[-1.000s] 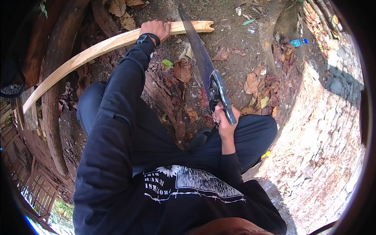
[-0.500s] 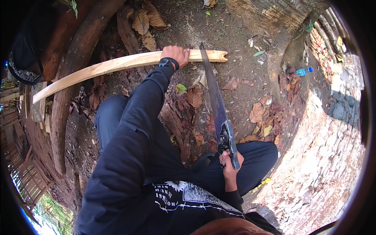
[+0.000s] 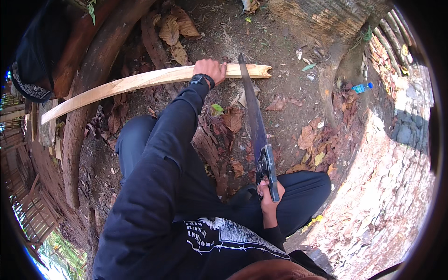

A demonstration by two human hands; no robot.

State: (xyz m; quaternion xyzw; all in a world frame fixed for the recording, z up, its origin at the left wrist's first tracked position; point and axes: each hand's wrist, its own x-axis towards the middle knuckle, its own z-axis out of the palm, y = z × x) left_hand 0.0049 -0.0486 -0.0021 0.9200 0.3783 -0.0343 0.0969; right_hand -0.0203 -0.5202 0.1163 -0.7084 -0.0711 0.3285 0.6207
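Note:
A long pale wooden plank (image 3: 126,83) runs across the upper part of the view, its right end jagged. My left hand (image 3: 211,71) is closed over the plank a little short of that end, a dark watch on the wrist. Just right of it, the blade of a handsaw (image 3: 255,112) lies across the plank, its tip reaching past the far edge. My right hand (image 3: 268,190) grips the saw's dark handle close to my bent right knee. How deep any cut goes is not visible.
A thick curved log (image 3: 77,126) passes under the plank's left part. Dry brown leaves (image 3: 233,119) and bark litter the soil. A blue-capped plastic bottle (image 3: 362,87) lies at the right, near a large trunk (image 3: 336,18). A dark cap-like thing (image 3: 32,70) is at upper left.
The saw handle and my right hand have shifted slightly left. The plank and my left hand sit marginally lower in the view, while the left hand keeps its grip.

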